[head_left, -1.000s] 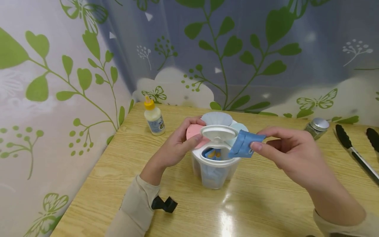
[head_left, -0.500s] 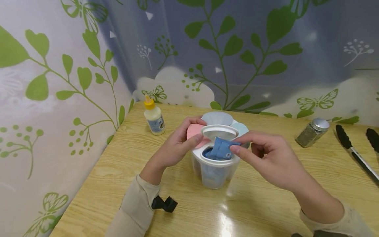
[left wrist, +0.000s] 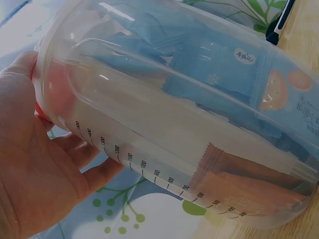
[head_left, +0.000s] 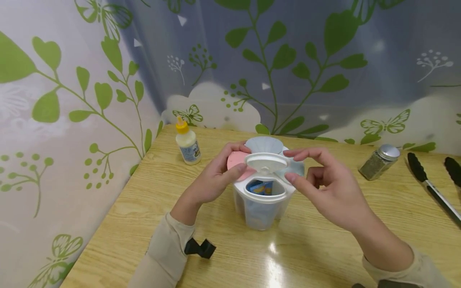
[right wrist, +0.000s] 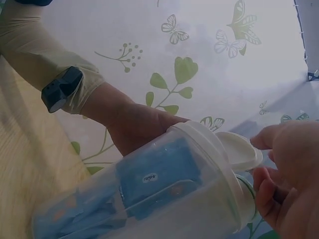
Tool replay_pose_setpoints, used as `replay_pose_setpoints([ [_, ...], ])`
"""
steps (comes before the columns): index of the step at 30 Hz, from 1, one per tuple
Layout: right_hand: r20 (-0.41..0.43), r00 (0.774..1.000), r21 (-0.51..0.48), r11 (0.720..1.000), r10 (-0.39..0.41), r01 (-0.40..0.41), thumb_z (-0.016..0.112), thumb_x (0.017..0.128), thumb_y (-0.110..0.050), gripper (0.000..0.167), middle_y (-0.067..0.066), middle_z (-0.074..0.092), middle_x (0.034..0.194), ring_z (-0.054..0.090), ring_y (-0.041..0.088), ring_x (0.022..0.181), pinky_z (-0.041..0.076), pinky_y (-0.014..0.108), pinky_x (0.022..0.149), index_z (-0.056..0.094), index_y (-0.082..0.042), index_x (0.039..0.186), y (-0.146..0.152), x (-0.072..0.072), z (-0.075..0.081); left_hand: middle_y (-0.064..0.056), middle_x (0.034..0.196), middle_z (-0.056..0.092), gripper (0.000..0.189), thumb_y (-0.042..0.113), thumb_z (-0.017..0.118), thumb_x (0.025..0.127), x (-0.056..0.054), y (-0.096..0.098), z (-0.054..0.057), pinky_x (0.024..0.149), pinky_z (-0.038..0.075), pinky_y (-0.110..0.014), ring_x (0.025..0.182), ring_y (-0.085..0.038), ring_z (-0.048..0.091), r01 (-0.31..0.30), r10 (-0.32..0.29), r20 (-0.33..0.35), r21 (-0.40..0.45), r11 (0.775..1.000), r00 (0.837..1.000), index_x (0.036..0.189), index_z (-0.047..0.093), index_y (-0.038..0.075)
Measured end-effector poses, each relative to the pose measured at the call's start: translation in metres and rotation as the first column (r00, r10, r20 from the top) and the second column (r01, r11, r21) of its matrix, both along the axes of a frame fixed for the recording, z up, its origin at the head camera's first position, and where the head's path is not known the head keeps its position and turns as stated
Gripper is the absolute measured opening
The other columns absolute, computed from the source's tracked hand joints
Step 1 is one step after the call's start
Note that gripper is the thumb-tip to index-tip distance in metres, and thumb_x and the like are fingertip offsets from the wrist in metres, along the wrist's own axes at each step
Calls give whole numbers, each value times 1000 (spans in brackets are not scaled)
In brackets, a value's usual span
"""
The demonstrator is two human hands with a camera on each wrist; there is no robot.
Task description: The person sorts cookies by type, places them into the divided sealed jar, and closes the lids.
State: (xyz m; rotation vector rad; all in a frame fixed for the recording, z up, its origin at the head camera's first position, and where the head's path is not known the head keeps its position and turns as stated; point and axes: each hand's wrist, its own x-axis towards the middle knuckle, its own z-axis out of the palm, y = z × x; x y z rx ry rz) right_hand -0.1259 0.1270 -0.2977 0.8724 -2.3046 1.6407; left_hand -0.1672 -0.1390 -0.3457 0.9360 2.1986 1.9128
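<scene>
A clear, divided storage canister (head_left: 261, 216) stands on the table, its white top bearing pink, grey-blue, mint and white lids. My left hand (head_left: 214, 178) grips its left side by the pink lid (head_left: 235, 160), thumb on top. The white flip lid (head_left: 267, 162) is raised, and blue packets (head_left: 263, 187) show in the front compartment beneath. Beside that lid hovers my right hand (head_left: 333, 190), thumb and index finger spread, holding nothing; whether a fingertip touches the lid is unclear. In the left wrist view, an orange packet (left wrist: 244, 191) lies low in another compartment.
A small bottle (head_left: 188, 146) with a yellow cap stands at the back left. To the right are a glass jar (head_left: 378, 163) of dried herbs, lying tilted or seen at an angle, and black-tipped tongs (head_left: 433, 188). A patterned curtain (head_left: 306, 80) hangs behind the table.
My right hand carried a blue packet leftward to the open compartment and let it go inside. The hand now stands by the raised lid. My left hand has stayed put.
</scene>
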Motion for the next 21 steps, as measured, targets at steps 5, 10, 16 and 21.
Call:
replay_pose_setpoints([
  [5,-58,989,-120,983,134,-140,60,91,13,27,-2,69,103,39,8,44,31,23,38,61,1,115,2,-1,-10,-12,144,44,65,61,42,99,-1,0,-2,112,39,-36,135,-21,44,10,-12,-48,-31,999,999,134,39,6],
  [10,-84,988,-150,978,132,-144,55,93,14,25,3,68,110,41,7,47,35,23,42,63,3,113,0,-2,-17,-10,159,30,76,72,36,94,1,-1,-3,123,20,-50,153,-21,20,-33,27,-66,-89,996,997,134,39,8],
  [16,12,994,270,958,-108,101,68,96,-25,57,5,49,143,53,11,63,47,23,59,45,-20,148,-5,-3,-15,-7,158,32,39,37,45,105,1,-1,-2,123,21,-48,152,-19,22,-29,27,-32,-60,998,999,134,40,10],
  [21,121,988,361,931,-95,45,66,95,-37,70,5,59,104,55,15,67,49,26,60,30,-28,154,-5,-8,-19,-8,155,34,43,37,48,104,1,1,0,121,25,-47,149,-20,27,-17,17,-10,-53,998,1000,135,38,9],
])
